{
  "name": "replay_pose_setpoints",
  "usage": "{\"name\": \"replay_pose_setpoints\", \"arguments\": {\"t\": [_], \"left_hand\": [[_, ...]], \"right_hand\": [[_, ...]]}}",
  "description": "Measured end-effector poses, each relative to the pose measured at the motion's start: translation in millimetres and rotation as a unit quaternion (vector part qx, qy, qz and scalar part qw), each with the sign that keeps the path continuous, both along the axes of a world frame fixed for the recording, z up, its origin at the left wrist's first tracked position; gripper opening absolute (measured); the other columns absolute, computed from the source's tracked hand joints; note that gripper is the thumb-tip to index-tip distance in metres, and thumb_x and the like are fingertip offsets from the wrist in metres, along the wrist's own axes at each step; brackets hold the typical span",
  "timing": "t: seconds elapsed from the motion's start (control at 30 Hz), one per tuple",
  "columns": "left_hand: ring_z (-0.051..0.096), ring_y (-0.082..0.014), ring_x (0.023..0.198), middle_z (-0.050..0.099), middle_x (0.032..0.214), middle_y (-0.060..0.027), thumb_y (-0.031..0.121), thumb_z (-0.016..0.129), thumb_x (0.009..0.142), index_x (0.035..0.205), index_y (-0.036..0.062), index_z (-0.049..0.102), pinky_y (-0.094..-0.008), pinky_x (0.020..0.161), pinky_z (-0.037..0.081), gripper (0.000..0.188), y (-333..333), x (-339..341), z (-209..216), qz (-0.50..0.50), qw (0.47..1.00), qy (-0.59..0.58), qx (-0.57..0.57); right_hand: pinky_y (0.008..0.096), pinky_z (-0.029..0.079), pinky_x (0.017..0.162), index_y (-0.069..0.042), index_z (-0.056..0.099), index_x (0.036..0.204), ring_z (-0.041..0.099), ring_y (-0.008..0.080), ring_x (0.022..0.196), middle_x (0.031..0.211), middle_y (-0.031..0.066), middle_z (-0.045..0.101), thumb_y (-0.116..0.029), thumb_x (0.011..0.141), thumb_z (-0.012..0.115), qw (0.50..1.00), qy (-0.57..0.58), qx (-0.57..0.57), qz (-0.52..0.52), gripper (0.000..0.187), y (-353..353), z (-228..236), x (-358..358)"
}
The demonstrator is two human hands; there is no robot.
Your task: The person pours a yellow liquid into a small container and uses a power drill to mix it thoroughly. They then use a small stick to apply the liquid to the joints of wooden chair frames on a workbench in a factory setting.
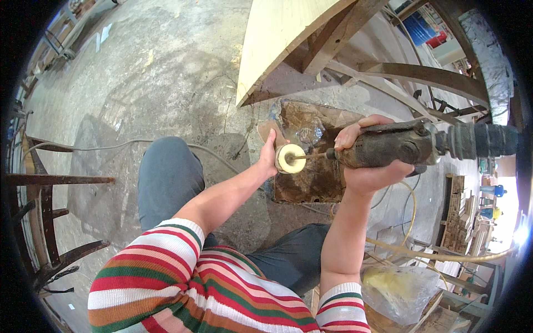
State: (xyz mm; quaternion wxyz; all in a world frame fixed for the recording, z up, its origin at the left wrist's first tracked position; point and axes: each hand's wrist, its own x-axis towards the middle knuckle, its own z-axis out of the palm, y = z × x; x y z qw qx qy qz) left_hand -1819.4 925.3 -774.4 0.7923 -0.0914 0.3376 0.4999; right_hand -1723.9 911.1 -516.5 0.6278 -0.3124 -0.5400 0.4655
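Observation:
My right hand [366, 176] grips a dark, worn power tool [383, 147] by its body, with the fingers wrapped over it and the palm beneath. From the tool's front a thin metal shaft [314, 156] points left into the centre of a pale yellow round piece [296, 151], ring-shaped at its face. That round piece is clasped along its left side by my left hand [270, 154]. A brown flat flap [272, 133] shows beside those fingers; I cannot tell whether it joins the round piece. Whether the shaft turns is not visible.
Below the hands lies a stained brown board or cardboard [302, 187] on the concrete floor. A large pale wooden panel with a frame [277, 44] rises ahead. Cables [116, 146] and a yellow hose [411, 222] cross the floor. A plastic bag [401, 291] sits lower right; wooden furniture [44, 205] stands left.

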Motion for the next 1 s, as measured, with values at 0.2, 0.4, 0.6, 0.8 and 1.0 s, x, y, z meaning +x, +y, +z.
{"name": "replay_pose_setpoints", "arguments": {"t": [0.2,0.4,0.6,0.8,1.0], "left_hand": [[0.057,-0.0285,0.088,0.059,0.092,-0.0126,0.065,0.046,0.079,0.095,0.0027,0.054,-0.0462,0.080,0.046,0.064,1,5,12,-0.010,1.000,-0.002,0.001],[0.057,-0.0282,0.089,0.058,0.093,-0.0125,0.063,0.047,0.079,0.099,0.0020,0.053,-0.0462,0.080,0.046,0.065,-5,5,14,-0.012,1.000,0.007,0.008],[0.057,-0.0275,0.086,0.058,0.088,-0.0113,0.062,0.047,0.080,0.100,0.0020,0.052,-0.0450,0.079,0.047,0.063,-3,6,20,0.008,1.000,0.009,0.000],[0.057,-0.0278,0.084,0.058,0.088,-0.0124,0.061,0.046,0.081,0.098,0.0023,0.052,-0.0441,0.078,0.048,0.061,-5,3,14,0.006,1.000,-0.004,0.023],[0.057,-0.0278,0.086,0.059,0.089,-0.0120,0.062,0.045,0.081,0.098,0.0025,0.052,-0.0442,0.079,0.047,0.062,-4,1,13,0.007,1.000,-0.003,0.022]], "right_hand": [[0.0318,0.043,0.051,0.001,0.048,0.092,0.050,0.0217,0.049,0.057,0.0119,0.051,-0.073,0.068,0.043,1.000,-0.020,0.009,0.002,0.078,-5,-1,-2],[0.0314,0.043,0.051,0.003,0.048,0.091,0.050,0.0214,0.049,0.056,0.0117,0.051,-0.076,0.065,0.041,1.000,-0.028,0.003,-0.012,0.083,-8,-1,-1],[0.0309,0.043,0.050,0.003,0.048,0.091,0.051,0.0214,0.049,0.057,0.0116,0.052,-0.076,0.066,0.040,0.999,0.003,0.034,-0.003,0.083,-14,6,2],[0.0308,0.042,0.049,0.002,0.049,0.094,0.051,0.0216,0.049,0.057,0.0120,0.052,-0.076,0.067,0.041,0.999,-0.039,0.021,-0.010,0.083,-10,-1,-5],[0.0307,0.042,0.051,0.002,0.048,0.094,0.051,0.0212,0.051,0.058,0.0120,0.051,-0.078,0.066,0.038,0.999,0.018,0.043,0.020,0.085,-17,13,2]]}}
